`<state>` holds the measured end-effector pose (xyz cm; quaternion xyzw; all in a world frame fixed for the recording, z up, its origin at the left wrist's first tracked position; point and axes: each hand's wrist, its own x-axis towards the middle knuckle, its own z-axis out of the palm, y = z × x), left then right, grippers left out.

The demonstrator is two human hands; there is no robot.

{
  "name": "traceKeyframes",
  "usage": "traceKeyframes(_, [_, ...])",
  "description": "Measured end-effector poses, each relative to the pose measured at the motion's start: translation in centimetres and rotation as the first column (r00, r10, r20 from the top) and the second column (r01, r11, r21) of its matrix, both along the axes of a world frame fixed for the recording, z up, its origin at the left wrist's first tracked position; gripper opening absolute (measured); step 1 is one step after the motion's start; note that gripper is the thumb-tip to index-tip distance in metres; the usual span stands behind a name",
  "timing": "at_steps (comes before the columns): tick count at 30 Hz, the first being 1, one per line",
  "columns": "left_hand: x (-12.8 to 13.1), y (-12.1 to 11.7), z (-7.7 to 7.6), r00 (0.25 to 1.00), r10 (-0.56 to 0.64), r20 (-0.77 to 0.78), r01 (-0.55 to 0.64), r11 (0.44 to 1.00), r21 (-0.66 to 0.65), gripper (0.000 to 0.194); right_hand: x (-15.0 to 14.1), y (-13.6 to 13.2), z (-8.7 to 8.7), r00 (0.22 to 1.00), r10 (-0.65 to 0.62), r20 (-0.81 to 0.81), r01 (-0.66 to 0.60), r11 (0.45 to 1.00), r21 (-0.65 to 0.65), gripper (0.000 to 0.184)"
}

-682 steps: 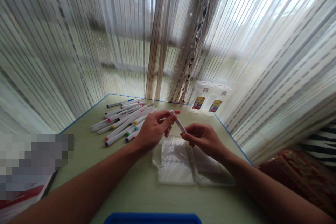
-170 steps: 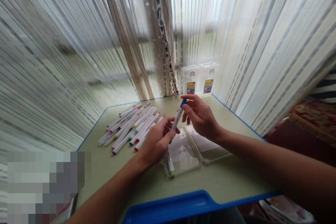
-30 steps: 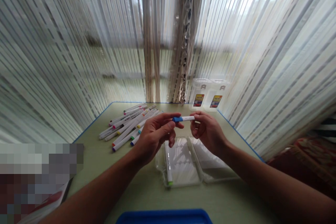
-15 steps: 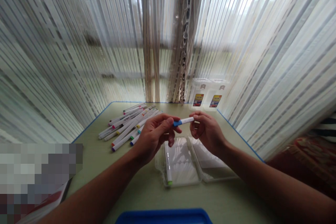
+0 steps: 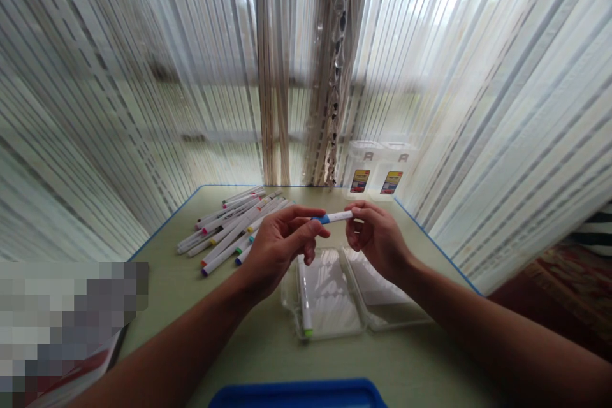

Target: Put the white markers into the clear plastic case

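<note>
A white marker point(image 5: 339, 217) with a blue end is held level in the air between both hands. My left hand point(image 5: 287, 239) pinches the blue end between thumb and fingers. The white end is gripped by the fingertips of my right hand point(image 5: 375, 229). Below them an open clear plastic case point(image 5: 335, 293) lies on the table, its other half point(image 5: 387, 296) partly behind my right forearm. Along the left side of the case lies a single white marker point(image 5: 306, 306) with a green end. To the left of my left hand is a loose pile of markers point(image 5: 229, 229) with coloured ends.
Two clear cases point(image 5: 375, 169) with coloured labels stand upright at the table's back right. A blue object point(image 5: 299, 392) sits at the near edge. String curtains point(image 5: 215, 76) hang behind the green table point(image 5: 253, 344). A blurred-out patch covers the lower left.
The marker and both hands stay almost in place. My left thumb and fingers have shifted slightly on the blue end; the whole view has moved a little.
</note>
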<state>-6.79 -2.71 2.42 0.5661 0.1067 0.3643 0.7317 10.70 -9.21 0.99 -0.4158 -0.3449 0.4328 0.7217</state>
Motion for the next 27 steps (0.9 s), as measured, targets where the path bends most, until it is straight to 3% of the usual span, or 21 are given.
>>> traceKeyframes(14, [0.4, 1.2, -0.8, 0.966, 0.217, -0.142, -0.223, 0.974, -0.028, 0.025, -0.1, -0.2, -0.2, 0.991, -0.077, 0.106, 0.064, 0.991, 0.118, 0.006])
traceKeyframes(27, [0.4, 1.4, -1.4, 0.967, 0.172, -0.189, -0.151, 0.981, 0.12, 0.027, 0.0, -0.1, -0.2, 0.991, -0.085, 0.102, 0.073, 0.99, 0.124, 0.006])
